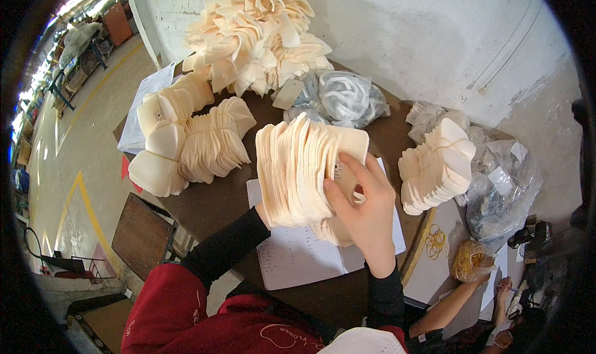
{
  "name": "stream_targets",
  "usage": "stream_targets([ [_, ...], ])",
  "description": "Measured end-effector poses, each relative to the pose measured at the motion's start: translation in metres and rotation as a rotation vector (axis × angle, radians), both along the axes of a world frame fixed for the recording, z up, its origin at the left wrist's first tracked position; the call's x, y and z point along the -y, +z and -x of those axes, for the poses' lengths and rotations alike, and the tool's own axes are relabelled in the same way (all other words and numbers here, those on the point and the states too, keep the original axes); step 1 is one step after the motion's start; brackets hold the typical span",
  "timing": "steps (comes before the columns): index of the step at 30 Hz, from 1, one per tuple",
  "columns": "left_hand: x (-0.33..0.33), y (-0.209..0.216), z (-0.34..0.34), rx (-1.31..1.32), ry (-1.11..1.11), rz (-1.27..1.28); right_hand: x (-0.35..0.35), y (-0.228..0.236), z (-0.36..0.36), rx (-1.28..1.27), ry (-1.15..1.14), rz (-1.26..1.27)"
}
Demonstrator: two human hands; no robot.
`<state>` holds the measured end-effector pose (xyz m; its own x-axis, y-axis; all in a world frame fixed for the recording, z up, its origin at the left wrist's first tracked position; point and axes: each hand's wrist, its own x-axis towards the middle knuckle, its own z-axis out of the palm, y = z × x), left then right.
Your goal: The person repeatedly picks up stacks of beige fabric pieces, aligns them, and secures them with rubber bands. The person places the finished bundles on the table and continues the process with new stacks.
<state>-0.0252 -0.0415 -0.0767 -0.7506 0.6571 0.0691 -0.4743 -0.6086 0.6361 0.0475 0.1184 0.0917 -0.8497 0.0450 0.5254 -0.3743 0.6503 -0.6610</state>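
A thick stack of cream-coloured flat pads [295, 174], soft and rounded at the ends, is held above an open notebook [298, 261]. My left hand [263, 216] supports it from the left and below; its fingers are hidden behind the stack. At the stack's right end, my right hand [366, 208] grips the outer pads between thumb and fingers. A small dark printed mark shows on the pad by the fingertips.
Banded pad bundles [214, 140] lie left, another bundle [437, 167] right. A loose pad heap [257, 31] rises against the wall. Clear bags [351, 96] stand behind. Rubber bands [436, 242] lie right, near another person's hand [481, 270] at a bag of bands [470, 261].
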Motion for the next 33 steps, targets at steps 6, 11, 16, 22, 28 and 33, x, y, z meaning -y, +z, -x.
stream_targets([
  [6, 0.002, 0.009, -0.004, -0.11, 0.022, 0.143, -0.002, -0.001, 0.003, 0.101, -0.108, 0.206],
  [11, -0.009, -0.024, 0.013, 0.265, -0.201, -0.456, -0.009, -0.004, 0.004, 0.011, 0.04, 0.029],
  [16, -0.006, 0.018, -0.001, -0.06, -0.136, -0.471, -0.006, -0.004, 0.003, 0.032, 0.016, 0.084],
  [22, -0.003, -0.014, 0.01, 0.226, -0.18, -0.356, -0.004, -0.006, 0.004, 0.054, -0.033, 0.227],
  [28, -0.008, -0.048, 0.02, 0.251, -0.199, -0.371, -0.008, -0.003, 0.005, 0.016, 0.029, 0.072],
  [33, 0.0, 0.0, 0.002, -0.121, 0.02, -0.005, -0.003, 0.0, 0.003, -0.012, 0.018, 0.046],
])
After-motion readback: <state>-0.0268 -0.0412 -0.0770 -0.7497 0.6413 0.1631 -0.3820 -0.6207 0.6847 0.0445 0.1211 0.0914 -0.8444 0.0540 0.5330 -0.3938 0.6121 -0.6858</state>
